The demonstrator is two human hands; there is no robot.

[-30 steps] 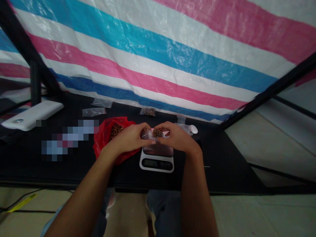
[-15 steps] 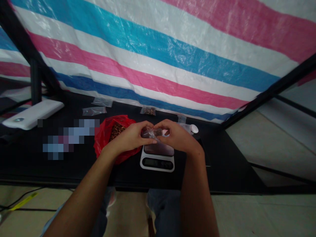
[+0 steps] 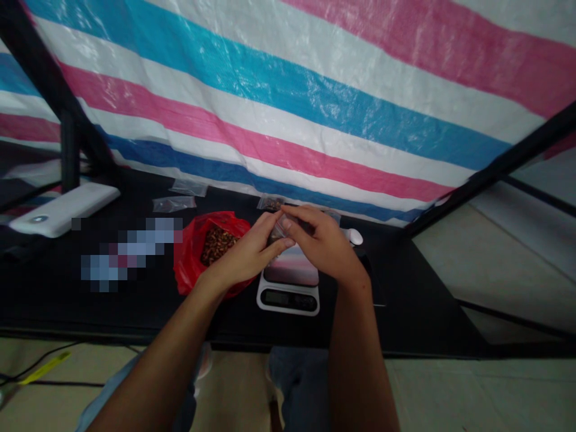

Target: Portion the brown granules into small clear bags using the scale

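Both hands hold a small clear plastic bag above a white kitchen scale with a metal plate. My left hand pinches its left side, and my right hand grips the right side with fingers curled over the top. Much of the bag is hidden by the fingers; something dark shows inside it. To the left of the scale, partly behind my left forearm, an open red plastic bag holds many small brown pieces like beans or seeds. Behind the hands lies a filled clear bag.
Flat clear bags lie at the back left of the black table. A white spoon lies right of my right hand. At far left rests a white device, with a blurred-out patch nearer. Striped sheeting hangs behind; black frame bars flank it.
My hands have moved slightly up and away from me with the bag, and the fingers have come closer together along it. More of the red bag's contents and the scale plate shows.
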